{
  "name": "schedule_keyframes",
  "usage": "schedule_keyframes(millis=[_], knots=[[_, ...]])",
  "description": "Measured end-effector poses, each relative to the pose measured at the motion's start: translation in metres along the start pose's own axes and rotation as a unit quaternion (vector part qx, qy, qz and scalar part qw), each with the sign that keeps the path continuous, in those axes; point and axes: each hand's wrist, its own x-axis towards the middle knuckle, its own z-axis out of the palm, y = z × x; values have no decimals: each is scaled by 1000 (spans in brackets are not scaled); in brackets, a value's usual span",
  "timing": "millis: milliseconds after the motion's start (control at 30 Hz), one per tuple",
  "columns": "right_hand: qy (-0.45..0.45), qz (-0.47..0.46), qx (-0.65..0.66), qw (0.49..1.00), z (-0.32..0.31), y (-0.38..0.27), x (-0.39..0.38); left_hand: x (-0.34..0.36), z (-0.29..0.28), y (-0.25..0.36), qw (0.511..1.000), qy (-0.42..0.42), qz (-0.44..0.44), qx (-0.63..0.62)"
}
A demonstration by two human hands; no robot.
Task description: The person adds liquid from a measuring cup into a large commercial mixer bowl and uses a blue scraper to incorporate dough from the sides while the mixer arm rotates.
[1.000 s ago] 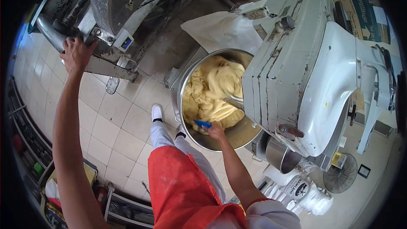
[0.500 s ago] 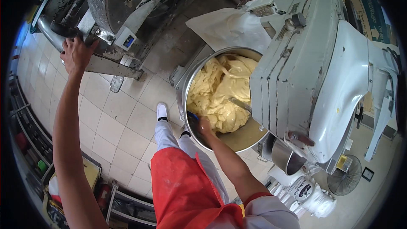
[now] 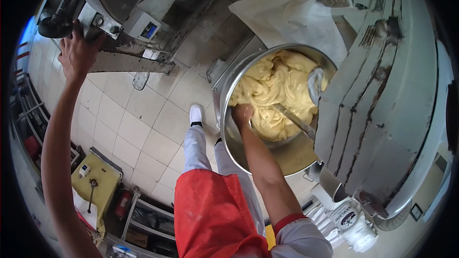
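In the steel mixing bowl lies a mass of yellow dough. My right hand reaches down inside the near-left wall, against the dough. Its fingers look curled, but their tips and anything in them are hidden. Beside it a straight metal bar slants into the dough, and a curved mixer hook shows at the right. My left hand rests on the metal frame of the machine at upper left, fingers apart, close to a black knob.
The mixer's large grey head overhangs the bowl's right side. A white sheet hangs behind the bowl. At lower left stand a yellow-topped table and a red fire extinguisher. White sacks sit at lower right.
My right hand has gone deeper into the bowl, and the blue thing seen beside it is now out of sight. The dough has shifted and the hook has come into view. My left hand stays on the machine.
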Motion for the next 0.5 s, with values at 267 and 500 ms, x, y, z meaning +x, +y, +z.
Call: schedule_keyframes(millis=[267,500], knots=[[44,-17,192,980,-35,22,67,7,3,22,1000,17,13,-10],[-71,-99,146,982,-24,87,-54,11,1,19,999,16,24,-45]])
